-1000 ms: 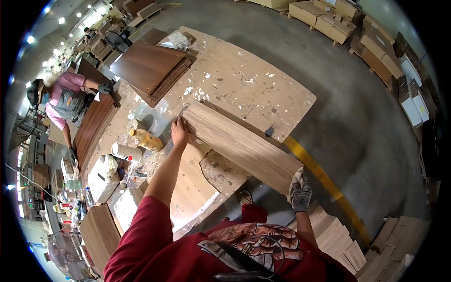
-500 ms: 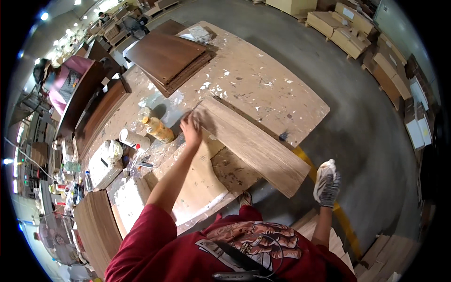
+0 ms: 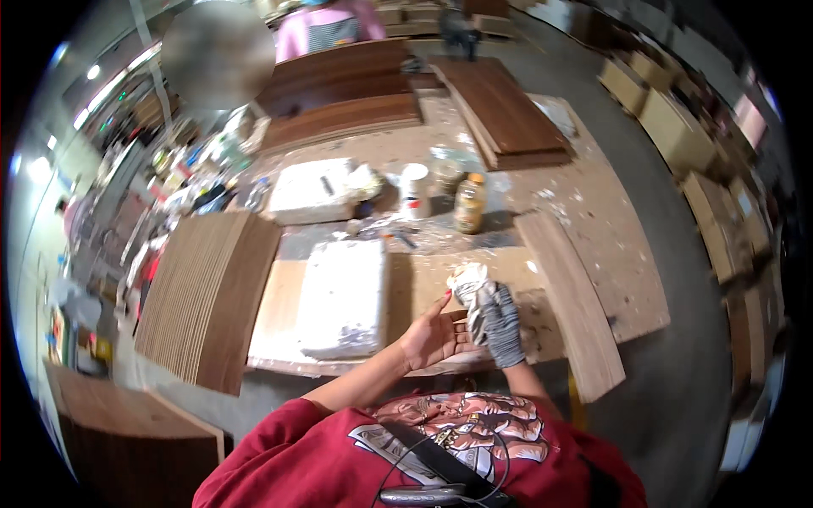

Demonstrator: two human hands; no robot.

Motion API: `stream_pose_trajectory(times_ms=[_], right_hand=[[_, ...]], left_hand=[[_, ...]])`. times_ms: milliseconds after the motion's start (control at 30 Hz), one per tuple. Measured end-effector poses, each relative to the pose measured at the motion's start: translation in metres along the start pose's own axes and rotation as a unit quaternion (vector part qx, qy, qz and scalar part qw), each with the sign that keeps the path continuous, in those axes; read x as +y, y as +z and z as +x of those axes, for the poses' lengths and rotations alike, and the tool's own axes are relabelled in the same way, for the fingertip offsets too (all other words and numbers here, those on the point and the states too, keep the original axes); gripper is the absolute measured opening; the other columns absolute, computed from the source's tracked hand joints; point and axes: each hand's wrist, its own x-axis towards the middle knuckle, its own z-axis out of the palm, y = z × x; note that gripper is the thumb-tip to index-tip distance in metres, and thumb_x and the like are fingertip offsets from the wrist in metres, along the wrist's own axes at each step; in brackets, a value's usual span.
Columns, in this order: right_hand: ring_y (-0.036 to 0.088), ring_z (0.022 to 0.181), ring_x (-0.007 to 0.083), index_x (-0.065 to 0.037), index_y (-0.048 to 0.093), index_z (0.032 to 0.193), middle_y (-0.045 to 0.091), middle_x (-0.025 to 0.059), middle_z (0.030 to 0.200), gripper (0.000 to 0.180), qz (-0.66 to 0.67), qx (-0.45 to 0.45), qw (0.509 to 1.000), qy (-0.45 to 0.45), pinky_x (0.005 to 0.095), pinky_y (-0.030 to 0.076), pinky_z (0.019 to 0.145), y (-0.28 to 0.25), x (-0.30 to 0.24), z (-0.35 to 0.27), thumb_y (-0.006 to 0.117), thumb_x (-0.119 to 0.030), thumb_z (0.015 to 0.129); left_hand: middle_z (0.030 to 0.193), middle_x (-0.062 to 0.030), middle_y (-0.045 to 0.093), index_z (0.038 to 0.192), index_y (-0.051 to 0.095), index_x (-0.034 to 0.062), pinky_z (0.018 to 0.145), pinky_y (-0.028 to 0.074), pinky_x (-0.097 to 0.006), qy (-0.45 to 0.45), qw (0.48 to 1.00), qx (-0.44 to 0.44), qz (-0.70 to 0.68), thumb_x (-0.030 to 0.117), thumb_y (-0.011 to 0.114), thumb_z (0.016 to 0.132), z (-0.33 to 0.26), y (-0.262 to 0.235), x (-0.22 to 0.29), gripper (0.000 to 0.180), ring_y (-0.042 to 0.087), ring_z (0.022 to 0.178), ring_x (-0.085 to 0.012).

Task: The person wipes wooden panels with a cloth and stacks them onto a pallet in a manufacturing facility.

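My left hand [image 3: 434, 341] is bare, palm turned up and fingers stretched out, at the table's near edge. Beside it, my right hand [image 3: 503, 328] wears a grey striped knit glove and grips a crumpled white rag [image 3: 471, 286]. The rag's loose part is close to my left fingers; whether they touch is hard to tell. To the right of my hands lies a long wood-grain board [image 3: 574, 305], its near end jutting over the table edge. Neither hand is on the board.
A yellow-capped bottle [image 3: 469, 205], a white cup [image 3: 414, 193] and a white-covered block [image 3: 343, 298] stand on the paint-flecked table [image 3: 622, 254]. Left is a stack of boards [image 3: 207, 296]. Dark brown panels [image 3: 504, 106] lie at the back, near a person in pink [image 3: 364, 21].
My left hand has come off the board and back toward my body. The right hand has brought the rag in from beyond the table's right side. My view has turned left.
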Motion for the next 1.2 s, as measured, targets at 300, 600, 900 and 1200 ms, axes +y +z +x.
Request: stream_pose_trajectory(times_ms=[300, 600, 900, 1200], right_hand=[[0.041, 0.128, 0.0332, -0.002, 0.056, 0.124, 0.045, 0.0171, 0.136, 0.034, -0.259, -0.109, 0.934, -0.220, 0.0411, 0.031, 0.108, 0.219, 0.007, -0.058, 0.054, -0.014, 0.093], [0.045, 0.126, 0.0222, -0.002, 0.034, 0.142, 0.042, 0.0147, 0.141, 0.049, 0.018, -0.273, 0.962, 0.005, 0.0320, 0.037, 0.104, 0.325, -0.009, -0.088, 0.048, -0.015, 0.097], [0.057, 0.089, 0.0117, -0.001, 0.059, 0.115, 0.063, 0.0045, 0.100, 0.033, -0.017, -0.241, 0.963, 0.118, 0.0259, 0.048, 0.079, 0.335, -0.003, -0.082, 0.053, -0.028, 0.098], [0.056, 0.101, 0.0198, -0.004, 0.053, 0.127, 0.057, 0.0134, 0.116, 0.034, -0.180, -0.128, 0.975, -0.013, 0.0319, 0.045, 0.089, 0.294, 0.033, 0.002, 0.052, -0.018, 0.096]], left_hand=[[0.125, -0.0128, 0.057, 0.129, 0.048, -0.0007, 0.104, 0.039, -0.035, 0.255, 0.961, 0.105, 0.001, 0.038, 0.043, 0.100, -0.220, -0.038, 0.022, 0.049, 0.054, 0.115, -0.0227], [0.122, -0.0073, 0.059, 0.129, 0.048, 0.0028, 0.100, 0.041, -0.036, 0.304, 0.942, 0.129, 0.054, 0.020, 0.051, 0.098, -0.321, -0.043, 0.033, 0.035, 0.056, 0.112, -0.0186], [0.117, -0.0118, 0.062, 0.126, 0.049, -0.0004, 0.096, 0.049, -0.035, 0.262, 0.949, 0.171, -0.030, 0.026, 0.049, 0.099, -0.320, -0.080, 0.041, 0.038, 0.061, 0.107, -0.0209], [0.104, -0.0092, 0.061, 0.108, 0.060, 0.0051, 0.089, 0.044, -0.034, 0.360, 0.674, 0.513, 0.391, 0.022, 0.064, 0.089, -0.356, -0.100, 0.070, 0.025, 0.058, 0.098, -0.0216]])
